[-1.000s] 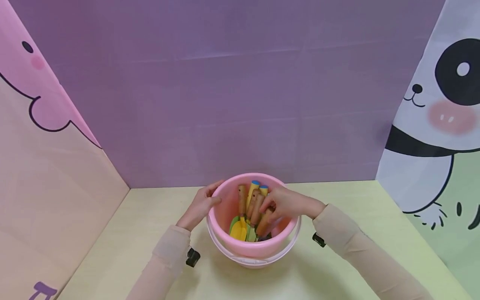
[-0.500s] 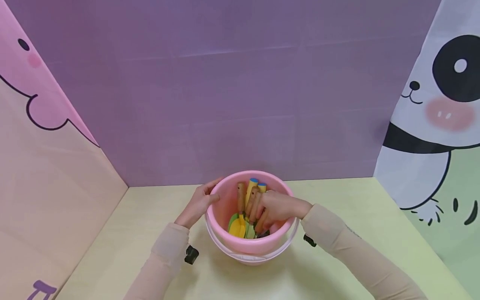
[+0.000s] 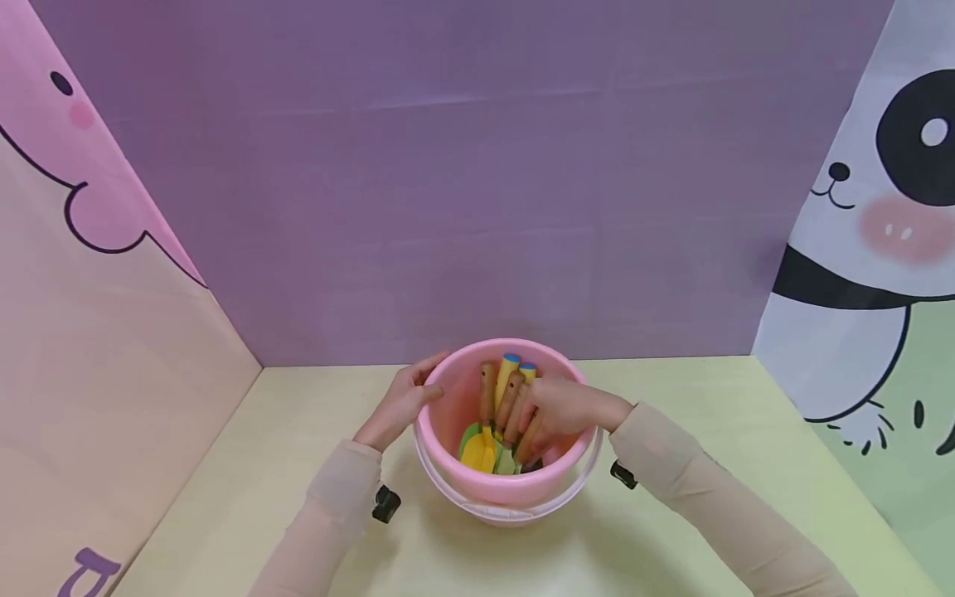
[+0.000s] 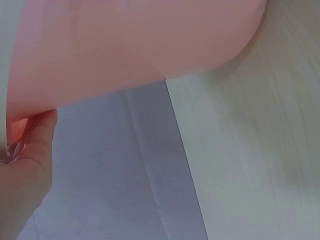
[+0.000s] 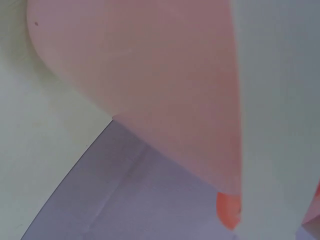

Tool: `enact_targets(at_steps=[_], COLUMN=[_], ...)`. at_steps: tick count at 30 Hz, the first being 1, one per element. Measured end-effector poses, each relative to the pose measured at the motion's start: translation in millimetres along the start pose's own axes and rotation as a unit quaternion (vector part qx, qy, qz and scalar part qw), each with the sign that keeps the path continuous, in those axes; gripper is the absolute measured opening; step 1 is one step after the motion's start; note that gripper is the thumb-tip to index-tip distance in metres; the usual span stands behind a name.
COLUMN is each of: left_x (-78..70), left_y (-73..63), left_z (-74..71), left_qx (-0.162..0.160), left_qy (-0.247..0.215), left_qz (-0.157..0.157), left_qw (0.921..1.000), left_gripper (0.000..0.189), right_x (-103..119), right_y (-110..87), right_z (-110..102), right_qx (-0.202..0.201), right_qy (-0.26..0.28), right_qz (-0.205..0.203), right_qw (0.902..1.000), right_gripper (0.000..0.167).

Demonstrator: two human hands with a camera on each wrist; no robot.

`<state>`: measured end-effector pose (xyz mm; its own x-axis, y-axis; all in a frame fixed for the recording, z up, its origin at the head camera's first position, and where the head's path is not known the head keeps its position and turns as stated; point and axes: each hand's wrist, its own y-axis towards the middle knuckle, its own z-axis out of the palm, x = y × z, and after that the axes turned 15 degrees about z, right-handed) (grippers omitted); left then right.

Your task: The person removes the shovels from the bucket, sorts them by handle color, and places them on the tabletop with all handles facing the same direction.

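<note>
A pink bucket (image 3: 485, 491) stands upright on the table, its pale handle (image 3: 515, 514) hanging down in front. My left hand (image 3: 399, 408) grips the rim at the left, thumb inside and fingers outside; the left wrist view shows them against the bucket wall (image 4: 125, 45). Inside lean wooden-handled tools, among them a yellow shovel (image 3: 478, 453) and green pieces, plus yellow handles with blue ends (image 3: 511, 358). My right hand (image 3: 564, 406) reaches in over the right rim, its fingers curled round a wooden-handled tool (image 3: 525, 453) whose lower end is hidden. The right wrist view shows only the bucket's outside (image 5: 150, 75).
The pale wood-look table (image 3: 246, 497) runs back to a purple wall sheet (image 3: 477, 191) close behind the bucket. Side panels bear a pink cartoon figure (image 3: 112, 215) at left and a panda (image 3: 836, 340) at right.
My right hand has reached lower and slightly left into the bucket and closed its fingers on a wooden handle. The left hand keeps its hold on the rim.
</note>
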<state>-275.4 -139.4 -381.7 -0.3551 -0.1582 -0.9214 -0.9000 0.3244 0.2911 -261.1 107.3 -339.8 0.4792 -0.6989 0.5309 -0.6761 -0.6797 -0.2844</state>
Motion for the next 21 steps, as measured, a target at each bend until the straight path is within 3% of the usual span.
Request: enact_targets(at_steps=[5,9,14,21], left_x=[1.6,2.5,3.3,3.4], left_y=[-0.8,0.4,0.4,0.2], left_z=[0.1,-0.1,-1.4,-2.6], left_qx=[-0.002,-0.005,-0.004,-0.003], left_qy=[-0.004,-0.006,-0.002,-0.005], left_qz=[-0.002,-0.001,0.000,0.000], left_qw=[1.0000,1.0000,1.0000,1.0000], left_gripper=[0.057,0.057,0.057,0.055], right_x=[2.5,7.3,13.8,15.6], right_y=[-5.6,-13.8,-22.7,-30.6], right_z=[-6.0,-15.5,-26.5,-38.1], right_qx=[0.003,-0.014,-0.040,-0.050], right_qy=[0.013,0.024,-0.016,-0.045], right_qz=[0.012,0.058,0.103,0.106], right_qw=[0.9998,0.9979,0.9937,0.9921], right_gripper=[0.013,0.013,0.014,0.015])
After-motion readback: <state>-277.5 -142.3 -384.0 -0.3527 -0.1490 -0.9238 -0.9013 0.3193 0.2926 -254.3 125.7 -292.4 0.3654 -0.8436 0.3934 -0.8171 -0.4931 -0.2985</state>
